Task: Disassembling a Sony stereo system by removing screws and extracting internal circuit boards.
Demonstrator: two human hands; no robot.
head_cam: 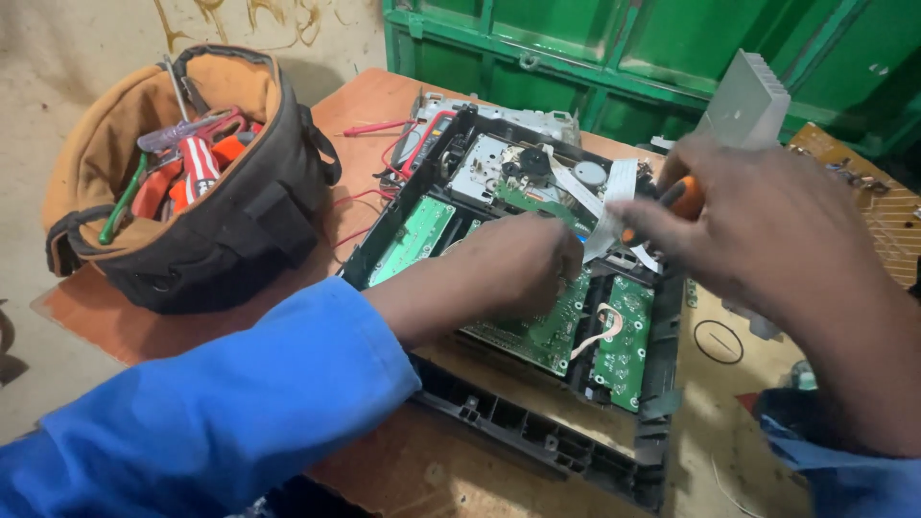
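Left hand point(518, 264) curled, grip pressed on green circuit board point(542, 331) — right hand point(758, 225) pinching orange-handled screwdriver point(683, 198).

A tool bag point(192, 182) full of screwdrivers point(197, 158) sits left, a finned heatsink point(748, 96) near the green wall point(614, 48).

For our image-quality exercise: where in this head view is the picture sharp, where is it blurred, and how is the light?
Head view: the tool bag and green circuit boards are fairly sharp; the right hand is smeared by motion blur, the left hand slightly soft; the light is soft and even, without harsh glare.
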